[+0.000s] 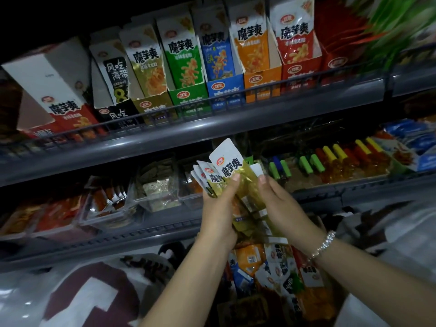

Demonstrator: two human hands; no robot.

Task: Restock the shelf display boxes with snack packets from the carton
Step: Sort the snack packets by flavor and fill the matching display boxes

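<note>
Both forearms reach up from the bottom of the view, angled toward each other, and meet in front of the middle shelf. The left hand stands upright with its palm turned inward; its fingers are curled round a fanned bundle of gold snack packets, thumb side facing the camera, grasping them near their lower halves. The packets' white tops stick up above the fingertips, tilted slightly left. The right hand, with a beaded bracelet on its wrist, comes in from the right with the back of the hand showing; its fingers rest against the right edge of the same bundle, lightly bent. Whether they pinch a packet or only touch it cannot be told.

Below the hands, the carton holds a loose heap of packets in orange, blue, white and red. On the upper shelf a row of display boxes leans back: the gold display box stands between a black box and a green box, with packets upright in each.
</note>
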